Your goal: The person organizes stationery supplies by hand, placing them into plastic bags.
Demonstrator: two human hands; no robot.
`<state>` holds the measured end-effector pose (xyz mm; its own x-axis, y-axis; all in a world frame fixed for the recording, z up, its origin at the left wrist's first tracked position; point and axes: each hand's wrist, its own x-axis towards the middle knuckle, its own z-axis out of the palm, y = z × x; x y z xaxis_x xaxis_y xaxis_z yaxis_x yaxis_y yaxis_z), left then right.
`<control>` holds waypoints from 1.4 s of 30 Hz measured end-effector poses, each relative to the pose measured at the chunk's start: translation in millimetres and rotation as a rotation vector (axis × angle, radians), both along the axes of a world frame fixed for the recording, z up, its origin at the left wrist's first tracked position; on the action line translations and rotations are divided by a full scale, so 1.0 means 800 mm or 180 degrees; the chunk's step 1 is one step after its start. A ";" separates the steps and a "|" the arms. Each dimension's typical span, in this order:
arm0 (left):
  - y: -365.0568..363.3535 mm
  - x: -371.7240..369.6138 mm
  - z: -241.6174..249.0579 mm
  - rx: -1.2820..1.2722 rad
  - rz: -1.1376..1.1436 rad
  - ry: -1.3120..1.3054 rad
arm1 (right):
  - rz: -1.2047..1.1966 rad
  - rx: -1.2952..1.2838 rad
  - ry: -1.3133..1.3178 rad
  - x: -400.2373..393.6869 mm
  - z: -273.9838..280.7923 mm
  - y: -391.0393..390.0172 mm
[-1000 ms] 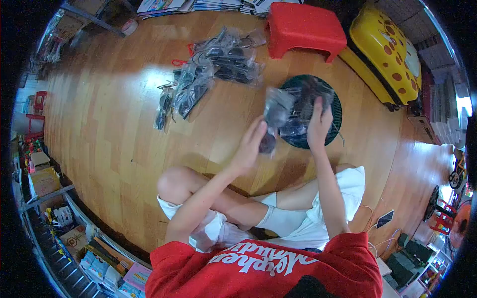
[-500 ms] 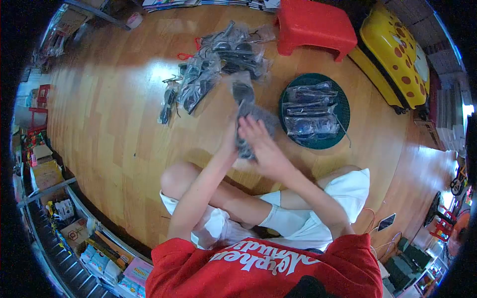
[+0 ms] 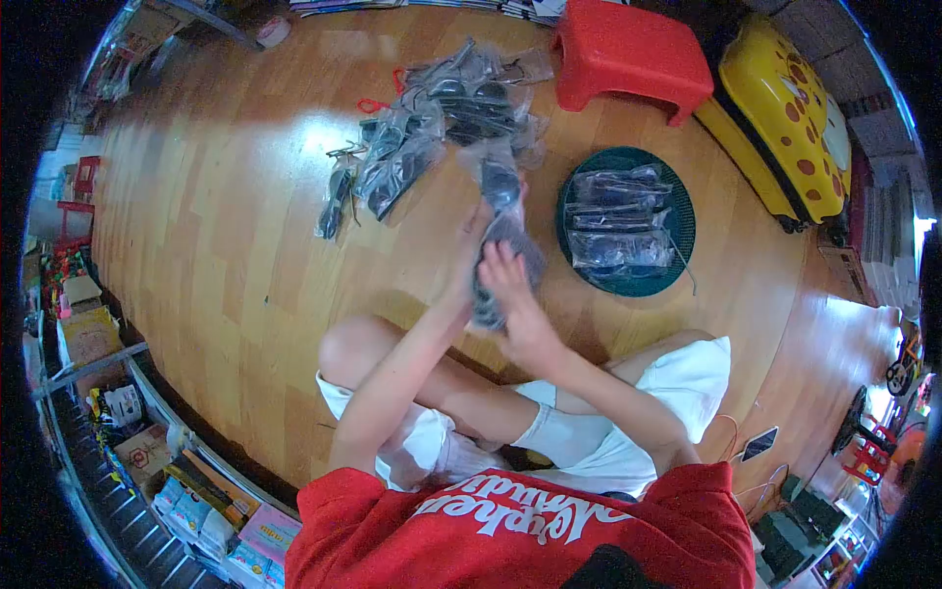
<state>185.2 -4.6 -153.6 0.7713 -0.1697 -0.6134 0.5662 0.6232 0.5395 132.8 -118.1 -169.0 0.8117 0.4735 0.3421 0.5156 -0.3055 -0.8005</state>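
Note:
In front of my crossed legs, my left hand [image 3: 474,245] is closed around bagged sunglasses [image 3: 500,184], whose dark lens and clear plastic stick out beyond the fingers. My right hand [image 3: 518,304] presses against a grey cloth [image 3: 530,260] lying over the near part of the bag; its fingers are close together on the fabric. The hands nearly meet, and the cloth and fingers hide most of the held item. Just beyond lies a pile of bagged sunglasses [image 3: 402,162] on the floor. To the right, a green round basket [image 3: 628,286] holds several bagged sunglasses [image 3: 618,248].
A red plastic stool [image 3: 633,54] and a yellow spotted suitcase [image 3: 780,118] stand at the far right. Shelving with boxes [image 3: 147,456] runs along the left. A phone-like device [image 3: 759,444] and cables lie on the wooden floor [image 3: 226,255] at the right.
My right hand has shifted slightly toward me along the cloth. More of the bagged sunglasses' far end and my left fingers shows now. The view has shifted slightly.

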 end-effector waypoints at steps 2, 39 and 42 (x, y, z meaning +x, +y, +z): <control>-0.007 0.001 0.007 0.0037 0.0104 0.0430 | -0.0065 -0.0079 -0.0002 -0.007 -0.016 0.006; 0.006 0.020 -0.005 0.1498 -0.0473 -0.1557 | -0.0660 0.2150 0.3949 0.059 -0.017 -0.063; 0.011 0.031 -0.005 -0.0239 -0.0683 -0.1409 | -0.0104 0.1326 0.3787 0.057 -0.017 -0.061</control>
<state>209.8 4.1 -157.8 0.8978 -0.3843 -0.2149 0.4126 0.5641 0.7152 178.6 -166.9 -183.0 0.7288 0.4797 -0.4887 -0.5919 0.0823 -0.8018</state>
